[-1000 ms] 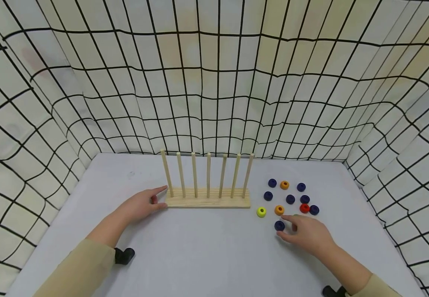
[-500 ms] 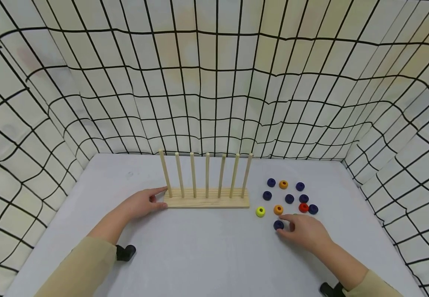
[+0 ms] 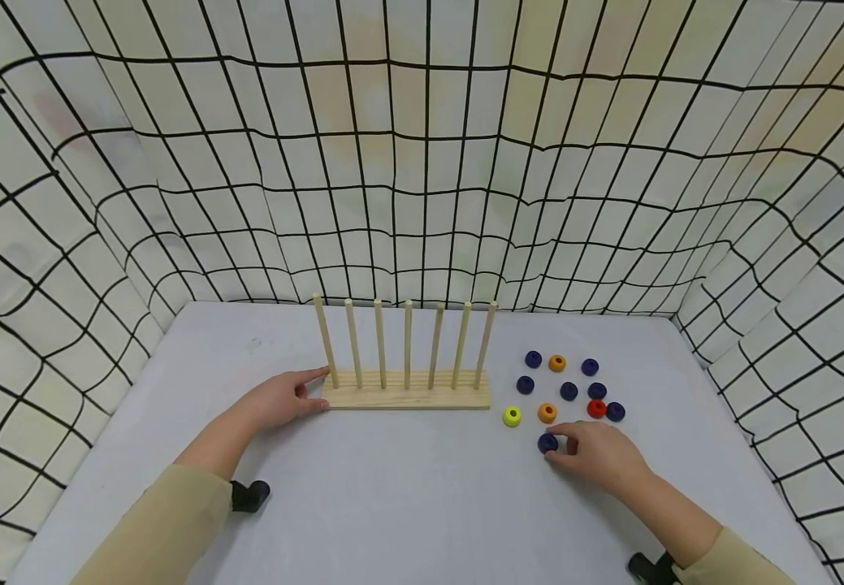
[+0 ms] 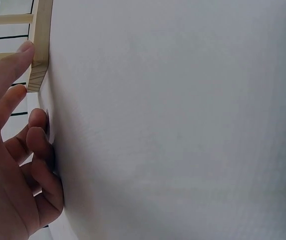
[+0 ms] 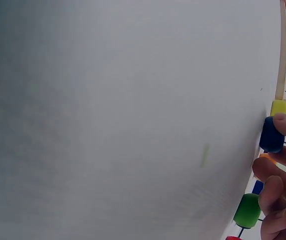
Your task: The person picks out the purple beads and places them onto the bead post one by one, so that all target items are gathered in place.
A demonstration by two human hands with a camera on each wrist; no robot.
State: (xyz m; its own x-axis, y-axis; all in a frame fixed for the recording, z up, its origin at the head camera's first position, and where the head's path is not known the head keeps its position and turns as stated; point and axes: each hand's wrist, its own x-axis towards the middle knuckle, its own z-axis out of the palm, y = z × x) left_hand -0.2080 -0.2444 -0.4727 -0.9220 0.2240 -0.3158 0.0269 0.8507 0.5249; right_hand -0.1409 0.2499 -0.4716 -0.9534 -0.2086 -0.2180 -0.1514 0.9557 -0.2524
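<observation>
"Where's the blue bead (image 3: pixel 547 444)?"
"Right hand (image 3: pixel 600 457) pinches it, thumb and forefinger barely parted; can't tell if lifted."
"Left hand (image 3: pixel 275 402)?"
"Holds the rack (image 3: pixel 392 400) by its end, thumb and forefinger spread."
"Step?"
"Grasping, likely. Next wants a lift clear of the orange bead (image 3: pixel 547 413) just past right fingertips."

No readable text, label, brand, number or sign is showing on the pale wooden rack with seven upright pegs (image 3: pixel 407 398), on the small round coloured beads (image 3: pixel 569 392) lying right of that rack, on the white tabletop (image 3: pixel 392 487) around it, or on the white, black-lined backdrop (image 3: pixel 410 106) behind it.
</observation>
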